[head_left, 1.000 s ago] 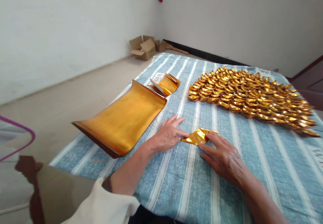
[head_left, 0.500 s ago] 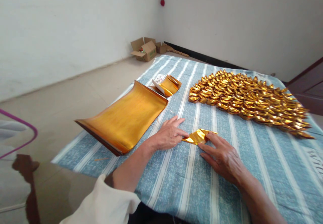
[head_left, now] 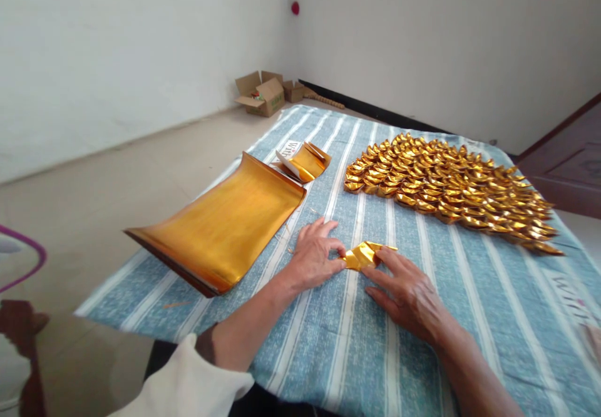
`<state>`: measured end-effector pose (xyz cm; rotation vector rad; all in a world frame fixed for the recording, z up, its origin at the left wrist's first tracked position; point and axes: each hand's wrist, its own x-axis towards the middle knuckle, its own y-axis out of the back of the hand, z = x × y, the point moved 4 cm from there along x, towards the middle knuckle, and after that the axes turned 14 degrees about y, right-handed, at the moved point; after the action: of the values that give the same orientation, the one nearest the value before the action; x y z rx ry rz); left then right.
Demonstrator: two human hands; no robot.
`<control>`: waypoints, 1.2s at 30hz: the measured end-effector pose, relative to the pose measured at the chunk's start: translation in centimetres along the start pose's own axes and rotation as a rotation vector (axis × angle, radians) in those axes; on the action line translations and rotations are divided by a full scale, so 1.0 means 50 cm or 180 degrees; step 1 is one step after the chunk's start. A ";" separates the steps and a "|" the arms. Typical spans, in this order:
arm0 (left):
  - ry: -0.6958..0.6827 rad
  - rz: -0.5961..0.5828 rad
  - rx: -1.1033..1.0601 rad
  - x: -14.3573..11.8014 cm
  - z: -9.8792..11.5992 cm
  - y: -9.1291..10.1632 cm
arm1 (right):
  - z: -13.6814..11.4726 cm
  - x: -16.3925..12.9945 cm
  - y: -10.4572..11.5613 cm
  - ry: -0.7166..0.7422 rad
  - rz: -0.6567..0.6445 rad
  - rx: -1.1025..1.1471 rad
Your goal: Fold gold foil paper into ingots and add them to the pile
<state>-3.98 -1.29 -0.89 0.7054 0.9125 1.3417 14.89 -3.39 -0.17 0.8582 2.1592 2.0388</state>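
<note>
A small piece of folded gold foil paper (head_left: 361,256) lies on the striped cloth (head_left: 323,317), creased with slanted folds and pointed toward both ends. My left hand (head_left: 315,257) pinches its left tip between thumb and index finger, the other fingers raised. On the right end, my right hand (head_left: 406,288) holds the paper down with its index finger and thumb. Left of my hands rests a stack of large gold foil sheets (head_left: 225,216) with curled edges. Behind that stack is a smaller curled stack of gold paper (head_left: 307,161).
Rows of folded gold paper ingots (head_left: 446,185) cover the table's far right. Beyond the far edge, an open cardboard box (head_left: 263,96) sits on the floor by the wall. A purple curved rim (head_left: 40,260) shows at far left, a dark red door (head_left: 568,160) at right.
My left thumb has closed against the index finger at the paper's left tip, where the index finger lay stretched before. My right hand stays on the right end. The view has shifted slightly.
</note>
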 end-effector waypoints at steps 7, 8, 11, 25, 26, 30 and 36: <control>0.0028 -0.0001 -0.0012 0.001 -0.002 -0.002 | -0.010 0.012 0.002 0.0050 -0.0058 -0.0138; 0.0030 0.0005 -0.0007 0.001 -0.002 -0.003 | -0.011 0.013 0.000 0.0057 -0.0055 -0.0174; 0.0031 0.0012 0.0016 0.002 -0.002 -0.003 | -0.011 0.014 -0.008 0.0089 -0.0056 -0.0232; 0.0097 0.0078 0.0098 0.002 0.007 -0.004 | -0.012 0.015 -0.013 0.0022 -0.0007 -0.0211; 0.0106 0.0063 0.0094 0.003 0.007 -0.004 | -0.012 0.014 -0.012 0.0013 0.0007 -0.0199; 0.0132 0.0015 0.0079 0.004 0.009 -0.005 | -0.008 0.010 -0.014 0.0000 0.0046 -0.0178; 0.0109 -0.0133 0.0133 0.006 0.004 0.002 | 0.000 0.004 -0.013 0.0041 0.0101 -0.0056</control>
<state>-3.88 -0.98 -0.76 0.6938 0.9800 1.3044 14.49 -3.30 -0.73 0.8854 2.1445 2.0802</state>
